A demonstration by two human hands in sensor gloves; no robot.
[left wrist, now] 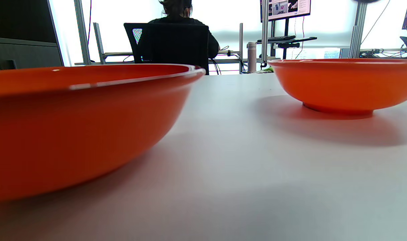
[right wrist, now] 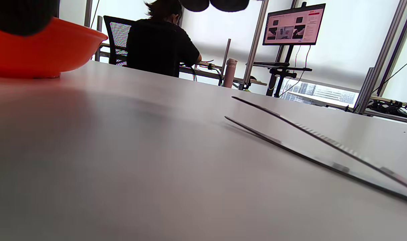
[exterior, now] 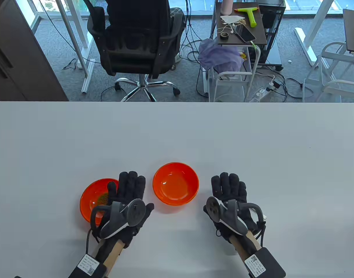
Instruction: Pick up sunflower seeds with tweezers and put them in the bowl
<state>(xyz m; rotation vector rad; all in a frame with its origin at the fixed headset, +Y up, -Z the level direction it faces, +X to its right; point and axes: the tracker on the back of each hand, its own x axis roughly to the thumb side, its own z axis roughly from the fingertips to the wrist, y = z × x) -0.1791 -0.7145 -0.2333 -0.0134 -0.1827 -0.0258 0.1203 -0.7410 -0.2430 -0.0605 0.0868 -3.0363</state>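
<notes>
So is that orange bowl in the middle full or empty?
Empty: the table view shows the middle bowl with a bare glossy bottom, while the seeds sit in the left bowl.

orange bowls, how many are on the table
2. One orange bowl sits at the left, partly under the left hand, with seeds in it. The other bowl sits between the two hands and looks empty. None seem hidden.
</notes>
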